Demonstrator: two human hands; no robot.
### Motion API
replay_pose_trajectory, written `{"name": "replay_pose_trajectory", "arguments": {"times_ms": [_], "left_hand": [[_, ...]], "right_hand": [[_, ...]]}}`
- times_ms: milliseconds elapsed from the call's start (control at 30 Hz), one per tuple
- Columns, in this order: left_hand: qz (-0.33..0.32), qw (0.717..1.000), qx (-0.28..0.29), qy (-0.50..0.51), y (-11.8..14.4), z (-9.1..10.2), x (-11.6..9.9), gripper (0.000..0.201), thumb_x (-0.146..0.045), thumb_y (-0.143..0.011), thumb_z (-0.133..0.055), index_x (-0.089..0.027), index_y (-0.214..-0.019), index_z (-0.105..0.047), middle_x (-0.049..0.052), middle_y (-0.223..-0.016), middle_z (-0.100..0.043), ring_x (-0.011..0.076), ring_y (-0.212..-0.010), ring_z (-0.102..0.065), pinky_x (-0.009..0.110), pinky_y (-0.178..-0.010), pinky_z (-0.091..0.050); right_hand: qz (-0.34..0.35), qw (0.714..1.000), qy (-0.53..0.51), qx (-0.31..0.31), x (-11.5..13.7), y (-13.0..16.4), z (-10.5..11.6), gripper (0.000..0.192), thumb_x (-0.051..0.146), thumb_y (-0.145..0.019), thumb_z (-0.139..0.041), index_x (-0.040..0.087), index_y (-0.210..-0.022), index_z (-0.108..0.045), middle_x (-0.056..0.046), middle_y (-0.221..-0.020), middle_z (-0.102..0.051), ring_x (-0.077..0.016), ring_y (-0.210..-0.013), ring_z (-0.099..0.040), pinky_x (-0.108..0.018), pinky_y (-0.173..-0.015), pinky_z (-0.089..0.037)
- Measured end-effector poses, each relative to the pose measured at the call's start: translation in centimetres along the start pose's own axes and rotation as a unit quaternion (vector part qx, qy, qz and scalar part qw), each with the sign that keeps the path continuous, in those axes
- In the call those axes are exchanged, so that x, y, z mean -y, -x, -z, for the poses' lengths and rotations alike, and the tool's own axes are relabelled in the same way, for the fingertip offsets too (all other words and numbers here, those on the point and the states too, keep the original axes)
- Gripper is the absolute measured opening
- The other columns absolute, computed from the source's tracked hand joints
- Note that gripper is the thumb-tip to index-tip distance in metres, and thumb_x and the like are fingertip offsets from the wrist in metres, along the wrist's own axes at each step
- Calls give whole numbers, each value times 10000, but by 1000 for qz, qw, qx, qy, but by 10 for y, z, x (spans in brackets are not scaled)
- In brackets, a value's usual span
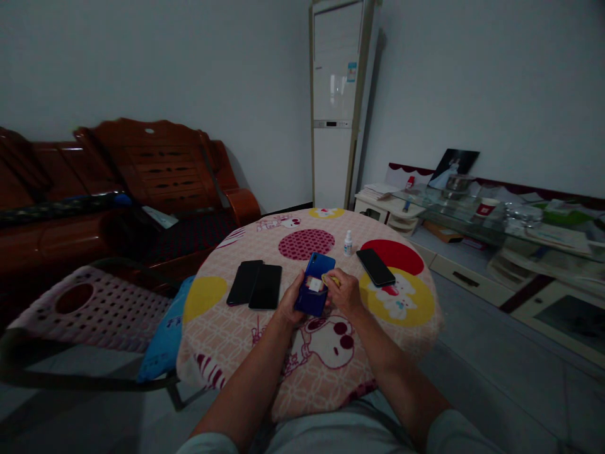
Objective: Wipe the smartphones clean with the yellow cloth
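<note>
Blue and shiny, the flat glossy phone [314,284] sits in my left hand [289,307]. My fingers are wrapped tight around its left edge, so it stays tilted up where I can look at it, just above the table. A small white sticker [316,285] shows in the middle of its back.

My right hand [345,293] is closed around a small yellow thing [332,279], maybe a cloth or a sponge, though I cannot tell which. I hold it pinched at the phone's right edge, touching it or nearly so.

Under my hands is the round table with a pink blanket cover [236,340], dotted with red and yellow circles and cartoon animals. Two black flat phones [255,284] lie side by side to my left, touching each other and close at hand. One more black phone [375,267] lies to my right, apart from them. A little white plastic bottle [348,243] stands upright behind my hands, near the middle of the table.

A pink plastic chair [85,309] stands on my left, and a brown wooden sofa [155,170] is behind it.
</note>
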State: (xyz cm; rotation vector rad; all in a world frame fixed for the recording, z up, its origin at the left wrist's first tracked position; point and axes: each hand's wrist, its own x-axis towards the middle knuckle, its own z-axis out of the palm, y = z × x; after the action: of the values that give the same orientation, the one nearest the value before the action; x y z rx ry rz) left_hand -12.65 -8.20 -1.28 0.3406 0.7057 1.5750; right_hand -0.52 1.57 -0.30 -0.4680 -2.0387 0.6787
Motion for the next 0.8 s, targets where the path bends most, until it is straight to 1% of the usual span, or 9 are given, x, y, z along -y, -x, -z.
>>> {"name": "replay_pose_trajectory", "arguments": {"times_ms": [167, 233, 333, 400, 500, 567, 633, 700, 800], "left_hand": [[30, 999, 4, -17, -1, -1, 2, 673, -611, -899, -369, -51, -1202, -587, 199, -895, -715, 278, -727, -707, 388, -636, -569], [33, 999, 6, -23, 1, -5, 3, 689, -633, -886, -368, -60, -1199, -591, 200, -904, -713, 278, -728, -705, 377, -611, -567], [15, 999, -14, -29, 3, -11, 4, 666, -636, -880, -376, -95, -1199, -596, 177, -906, -715, 264, -722, -703, 368, -607, -568], [-8, 999, -43, -30, 3, -14, 4, 610, -611, -890, -390, -129, -1202, -597, 141, -882, -718, 241, -704, -701, 347, -613, -567], [-38, 996, -75, -32, 3, -16, 2, 550, -576, -909, -394, -158, -1200, -601, 88, -829, -716, 201, -684, -695, 305, -638, -562], [-48, 995, -80, -33, 3, -17, 2, 549, -569, -914, -390, -154, -1202, -606, 81, -823, -716, 196, -719, -696, 294, -684, -557], [-49, 995, -77, -30, 3, -18, 2, 571, -577, -912, -383, -144, -1207, -610, 96, -863, -720, 210, -798, -696, 300, -752, -547], [-49, 996, -74, -30, 3, -19, 3, 586, -586, -909, -373, -145, -1213, -612, 108, -925, -719, 223, -876, -687, 309, -813, -530], [-52, 996, -68, -38, 2, -20, 6, 573, -585, -909, -375, -169, -1227, -608, 103, -974, -710, 224, -910, -679, 311, -829, -524]], "right_hand": [[-27, 998, 22, -60, -7, -2, 0, 224, 321, -890, -486, 192, -810, -651, -19, -696, -660, -140, -602, -577, -225, -586, -395], [-33, 996, 45, -66, -9, -2, 0, 231, 316, -895, -476, 192, -805, -649, -24, -703, -666, -145, -614, -589, -228, -592, -392], [-16, 996, 79, -32, -9, 0, -2, 221, 302, -899, -480, 196, -795, -644, -17, -678, -666, -142, -599, -591, -224, -581, -371], [6, 995, 96, 0, -7, 3, -4, 207, 280, -904, -480, 199, -796, -638, -11, -660, -663, -137, -590, -591, -221, -576, -358], [52, 992, 108, 32, -1, 7, -8, 195, 241, -912, -475, 194, -794, -624, -17, -674, -670, -137, -612, -606, -221, -596, -360], [90, 989, 106, 48, 3, 10, -11, 186, 220, -914, -477, 190, -798, -619, -30, -721, -685, -142, -648, -622, -224, -617, -368], [118, 986, 96, 62, 5, 12, -13, 173, 201, -914, -478, 189, -814, -619, -39, -767, -696, -146, -685, -633, -226, -633, -376], [125, 986, 84, 67, 7, 12, -15, 165, 193, -913, -478, 193, -830, -620, -40, -780, -695, -148, -703, -635, -226, -639, -381], [99, 990, 87, 45, 5, 9, -16, 184, 203, -915, -470, 197, -798, -611, -27, -727, -673, -143, -670, -614, -224, -626, -376]]}}
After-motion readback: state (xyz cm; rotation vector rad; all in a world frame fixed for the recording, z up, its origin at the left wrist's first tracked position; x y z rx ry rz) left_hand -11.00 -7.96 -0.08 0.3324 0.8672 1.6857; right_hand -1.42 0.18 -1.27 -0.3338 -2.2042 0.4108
